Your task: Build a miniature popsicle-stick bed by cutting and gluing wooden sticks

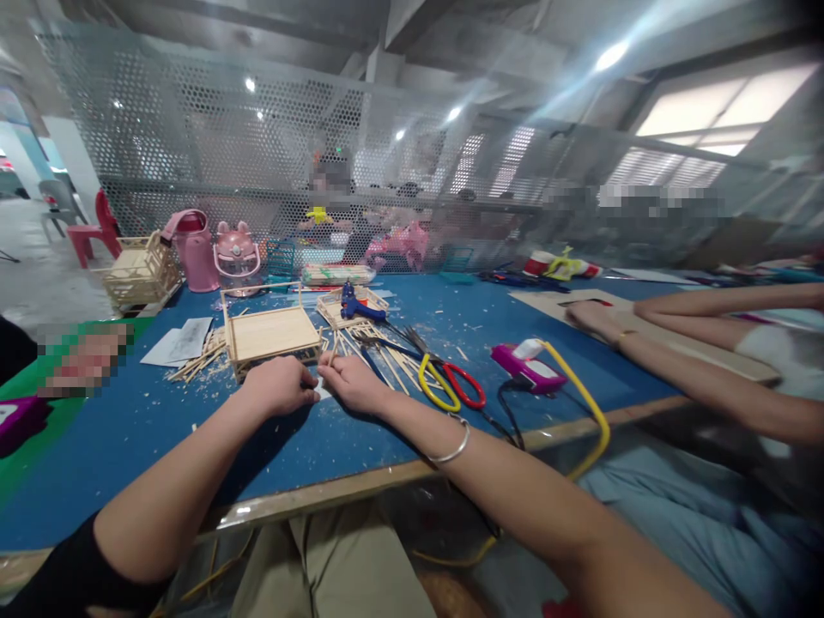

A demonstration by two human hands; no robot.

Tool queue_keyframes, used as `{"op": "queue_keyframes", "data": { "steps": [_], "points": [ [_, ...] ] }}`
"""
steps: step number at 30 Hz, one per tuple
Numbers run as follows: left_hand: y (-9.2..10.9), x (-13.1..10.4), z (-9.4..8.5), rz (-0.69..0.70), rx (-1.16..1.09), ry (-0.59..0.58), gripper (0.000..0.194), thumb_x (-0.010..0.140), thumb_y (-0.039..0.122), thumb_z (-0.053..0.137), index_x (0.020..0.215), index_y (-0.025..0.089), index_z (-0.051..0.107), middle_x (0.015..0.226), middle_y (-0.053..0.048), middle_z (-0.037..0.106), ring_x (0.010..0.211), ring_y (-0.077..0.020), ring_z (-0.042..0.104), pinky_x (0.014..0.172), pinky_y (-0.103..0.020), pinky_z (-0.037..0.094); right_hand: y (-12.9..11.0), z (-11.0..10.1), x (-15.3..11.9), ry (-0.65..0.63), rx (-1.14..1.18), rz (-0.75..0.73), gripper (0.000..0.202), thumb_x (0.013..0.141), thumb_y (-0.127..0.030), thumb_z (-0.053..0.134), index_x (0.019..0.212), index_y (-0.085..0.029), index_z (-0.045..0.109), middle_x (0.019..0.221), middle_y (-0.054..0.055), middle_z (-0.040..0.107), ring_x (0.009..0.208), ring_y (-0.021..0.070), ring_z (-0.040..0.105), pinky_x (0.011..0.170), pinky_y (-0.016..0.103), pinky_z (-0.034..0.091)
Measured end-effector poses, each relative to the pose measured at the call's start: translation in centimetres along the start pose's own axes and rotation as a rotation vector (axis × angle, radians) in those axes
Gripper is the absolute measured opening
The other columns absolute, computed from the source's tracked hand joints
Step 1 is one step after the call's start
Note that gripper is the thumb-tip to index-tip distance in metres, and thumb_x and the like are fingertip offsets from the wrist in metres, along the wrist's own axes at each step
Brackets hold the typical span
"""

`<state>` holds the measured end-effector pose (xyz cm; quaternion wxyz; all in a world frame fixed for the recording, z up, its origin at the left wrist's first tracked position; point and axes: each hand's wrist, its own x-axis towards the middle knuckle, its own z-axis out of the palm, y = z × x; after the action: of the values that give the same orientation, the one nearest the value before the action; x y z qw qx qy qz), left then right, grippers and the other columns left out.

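Observation:
My left hand (278, 384) is closed, thumb and fingers together, at the near corner of a small wooden stick model (270, 330) with a flat platform and thin rails. What its fingertips hold, if anything, is hidden. Just to the right, my right hand (353, 383) pinches what looks like a short thin wooden stick (333, 345) beside the model's corner. A scrap of white paper (323, 390) lies between the two hands. Behind them, a blue glue gun (354, 305) rests on a smaller stick frame (327, 311).
Loose sticks (386, 356), red-and-yellow-handled scissors (451, 384) and a purple-and-white device (529, 369) with cables lie to the right. White papers (177, 342) lie left. A pink bottle (193, 253) stands at the back. Another person's arm (682, 369) rests on a board at right.

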<state>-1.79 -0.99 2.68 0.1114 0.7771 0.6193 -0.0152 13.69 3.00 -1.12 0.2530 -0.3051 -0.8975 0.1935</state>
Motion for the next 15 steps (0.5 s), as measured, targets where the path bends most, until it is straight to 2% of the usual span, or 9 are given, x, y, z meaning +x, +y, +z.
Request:
{"op": "queue_keyframes", "data": {
  "steps": [5, 9, 13, 15],
  "points": [
    [-0.07, 0.03, 0.03, -0.011, 0.027, 0.006, 0.034, 0.073, 0.049, 0.052, 0.1, 0.035, 0.067, 0.093, -0.005, 0.071, 0.088, -0.0261, 0.065, 0.07, -0.031, 0.048, 0.1, -0.01, 0.09, -0.047, -0.02, -0.018, 0.02, 0.087, -0.02, 0.041, 0.071, -0.015, 0.053, 0.067, 0.001, 0.054, 0.062, 0.012, 0.047, 0.064, 0.023, 0.035],
    [-0.14, 0.05, 0.09, 0.004, 0.023, 0.002, 0.035, 0.073, 0.049, 0.052, 0.102, 0.036, 0.066, 0.096, -0.004, 0.071, 0.09, -0.0255, 0.065, 0.072, -0.031, 0.048, 0.08, -0.02, 0.04, 0.023, -0.009, 0.033, 0.024, 0.088, -0.021, 0.037, 0.071, -0.015, 0.052, 0.068, 0.002, 0.054, 0.064, 0.0119, 0.049, 0.065, 0.023, 0.035],
    [-0.13, 0.04, 0.11, -0.004, 0.03, 0.004, 0.035, 0.073, 0.048, 0.05, 0.101, 0.034, 0.067, 0.094, -0.005, 0.071, 0.088, -0.0269, 0.065, 0.07, -0.033, 0.048, 0.08, -0.05, 0.05, -0.062, -0.057, -0.045, 0.02, 0.087, -0.019, 0.04, 0.072, -0.015, 0.053, 0.068, 0.001, 0.054, 0.064, 0.0121, 0.048, 0.065, 0.023, 0.035],
    [-0.09, 0.02, 0.09, -0.001, 0.024, -0.001, 0.035, 0.073, 0.048, 0.05, 0.101, 0.035, 0.067, 0.094, -0.005, 0.071, 0.089, -0.0272, 0.065, 0.07, -0.033, 0.048, 0.08, 0.0, 0.1, -0.037, -0.047, -0.022, 0.023, 0.088, -0.02, 0.038, 0.069, -0.015, 0.052, 0.067, 0.001, 0.054, 0.064, 0.0119, 0.048, 0.066, 0.023, 0.035]
  ]
}}
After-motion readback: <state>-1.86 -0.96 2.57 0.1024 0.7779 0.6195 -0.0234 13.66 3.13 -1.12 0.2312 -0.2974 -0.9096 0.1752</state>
